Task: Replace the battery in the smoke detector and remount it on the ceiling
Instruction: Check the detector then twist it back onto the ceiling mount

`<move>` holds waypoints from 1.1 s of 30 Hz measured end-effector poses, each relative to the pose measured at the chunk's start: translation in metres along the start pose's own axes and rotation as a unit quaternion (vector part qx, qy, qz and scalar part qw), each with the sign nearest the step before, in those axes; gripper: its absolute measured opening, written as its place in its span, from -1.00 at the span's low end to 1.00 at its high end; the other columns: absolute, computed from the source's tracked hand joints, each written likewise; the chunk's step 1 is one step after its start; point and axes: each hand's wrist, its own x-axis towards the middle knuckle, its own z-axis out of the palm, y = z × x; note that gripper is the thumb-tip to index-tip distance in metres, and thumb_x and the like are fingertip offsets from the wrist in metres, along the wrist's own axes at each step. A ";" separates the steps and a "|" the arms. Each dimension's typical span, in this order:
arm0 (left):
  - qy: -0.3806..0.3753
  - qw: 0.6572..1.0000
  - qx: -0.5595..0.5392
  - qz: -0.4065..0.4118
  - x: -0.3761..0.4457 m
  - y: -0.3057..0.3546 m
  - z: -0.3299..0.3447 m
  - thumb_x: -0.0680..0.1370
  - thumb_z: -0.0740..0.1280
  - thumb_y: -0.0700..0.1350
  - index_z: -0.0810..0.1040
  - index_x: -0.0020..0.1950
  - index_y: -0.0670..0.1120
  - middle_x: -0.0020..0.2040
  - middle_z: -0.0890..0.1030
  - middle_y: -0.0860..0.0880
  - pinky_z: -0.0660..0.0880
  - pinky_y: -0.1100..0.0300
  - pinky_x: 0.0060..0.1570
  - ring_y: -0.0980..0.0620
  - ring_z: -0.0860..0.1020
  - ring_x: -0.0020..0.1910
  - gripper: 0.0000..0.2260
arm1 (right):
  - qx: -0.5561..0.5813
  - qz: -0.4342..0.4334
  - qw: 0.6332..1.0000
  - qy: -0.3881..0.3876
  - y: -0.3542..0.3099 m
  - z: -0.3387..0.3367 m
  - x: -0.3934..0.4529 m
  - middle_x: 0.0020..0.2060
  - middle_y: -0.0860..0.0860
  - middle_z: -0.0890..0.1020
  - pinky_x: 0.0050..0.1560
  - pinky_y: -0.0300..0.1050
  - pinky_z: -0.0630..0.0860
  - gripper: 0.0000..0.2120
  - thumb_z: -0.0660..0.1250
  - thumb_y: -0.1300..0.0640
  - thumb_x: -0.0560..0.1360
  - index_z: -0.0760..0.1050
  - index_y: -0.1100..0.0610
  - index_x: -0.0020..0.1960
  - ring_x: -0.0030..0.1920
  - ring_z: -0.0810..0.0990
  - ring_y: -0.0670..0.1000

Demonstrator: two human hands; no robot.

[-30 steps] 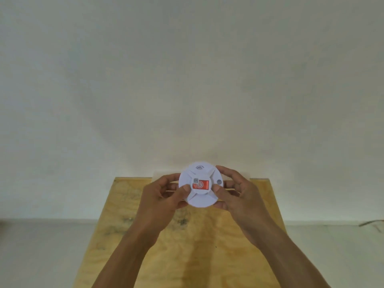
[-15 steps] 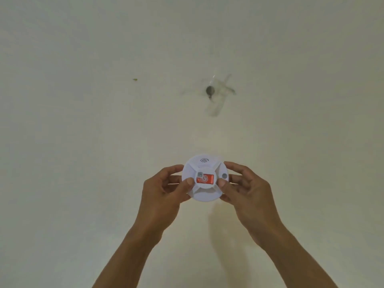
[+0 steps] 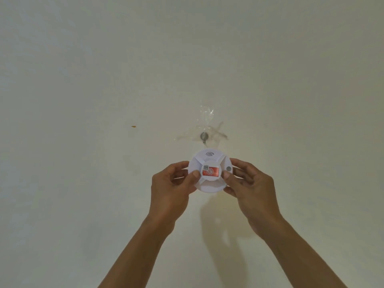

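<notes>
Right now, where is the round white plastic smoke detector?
In the head view, the round white plastic smoke detector sits just right of centre, held between the left hand and right hand, just below the taped ceiling mount.

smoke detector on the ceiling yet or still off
Off. Both hands, left and right, hold the detector below the taped mount, apart from it.

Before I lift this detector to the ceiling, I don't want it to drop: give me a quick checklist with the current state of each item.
1. Left hand holds the smoke detector: ok.
2. Right hand holds its other side: ok.
3. Metal mount on the ceiling in view, unobstructed: ok.
4. Detector seated on the mount: not ok, it is below it.
5. Clear tape holds the mount firmly: cannot tell.
</notes>
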 end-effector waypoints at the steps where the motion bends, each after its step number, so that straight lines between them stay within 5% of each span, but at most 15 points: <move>1: 0.001 1.000 -0.002 0.001 0.004 0.002 0.001 0.50 0.52 -0.17 0.66 0.18 -0.06 -0.03 0.75 -0.03 0.68 0.12 -0.07 0.01 0.74 -0.06 -0.74 | -0.003 -0.003 1.000 0.003 -0.001 0.001 0.005 0.00 0.01 0.73 -0.03 -0.02 0.67 -0.68 0.46 0.22 0.49 0.59 0.06 0.23 -0.06 0.73 -0.02; 15: 0.034 0.999 -0.016 0.035 0.077 0.025 0.021 0.49 0.53 -0.16 0.62 -0.09 0.18 -0.12 0.69 -0.08 0.66 -0.07 0.08 -0.04 0.73 -0.11 -0.77 | -0.041 -0.059 0.996 0.048 -0.010 0.028 0.096 -0.08 0.03 0.70 -0.02 0.05 0.68 -0.71 0.49 0.12 0.46 0.63 0.03 0.17 -0.11 0.73 0.02; 33: 0.060 0.997 -0.009 0.050 0.096 0.012 0.027 0.49 0.53 -0.12 0.71 0.07 -0.05 -0.19 0.71 0.07 0.70 0.08 -0.13 0.05 0.72 -0.15 -0.83 | -0.043 -0.059 0.996 0.053 0.002 0.029 0.110 -0.14 0.01 0.72 -0.04 0.00 0.68 -0.77 0.48 0.13 0.47 0.65 0.03 0.13 -0.08 0.72 -0.01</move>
